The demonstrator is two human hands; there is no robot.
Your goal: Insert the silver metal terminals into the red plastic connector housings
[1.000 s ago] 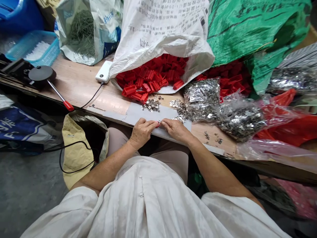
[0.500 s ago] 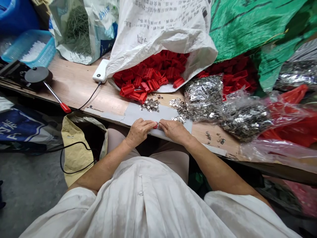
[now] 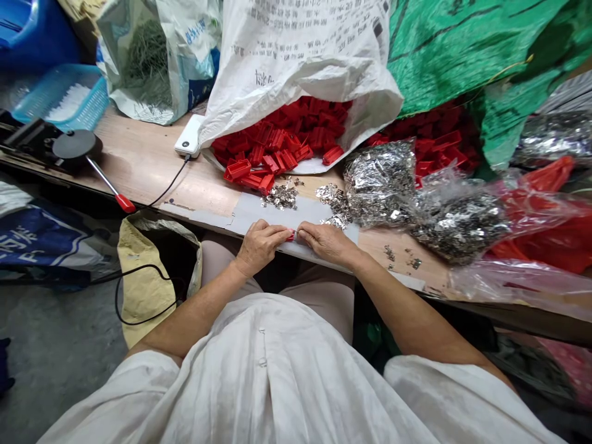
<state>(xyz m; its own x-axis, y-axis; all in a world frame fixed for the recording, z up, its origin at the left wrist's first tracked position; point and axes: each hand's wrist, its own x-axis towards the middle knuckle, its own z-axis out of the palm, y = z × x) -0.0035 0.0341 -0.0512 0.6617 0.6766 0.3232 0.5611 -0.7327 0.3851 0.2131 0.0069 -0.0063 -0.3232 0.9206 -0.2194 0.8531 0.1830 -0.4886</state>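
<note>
Head view: your left hand [image 3: 259,245] pinches a small red part [image 3: 291,236] between thumb and fingers, just above the near edge of the grey sheet [image 3: 247,214]. The part sits at the left fingertips, to their right, so the left hand is the nearer one. Your right hand [image 3: 327,242] comes in from the opposite side, thumb and fingers drawn together, its tips just beside the part's right end; you cannot tell whether they touch it or pinch something tiny. The fingers cover too much to read the part's long axis. Beyond your hands lie two metal piles, one farther left [image 3: 281,196], one farther right [image 3: 333,197].
</note>
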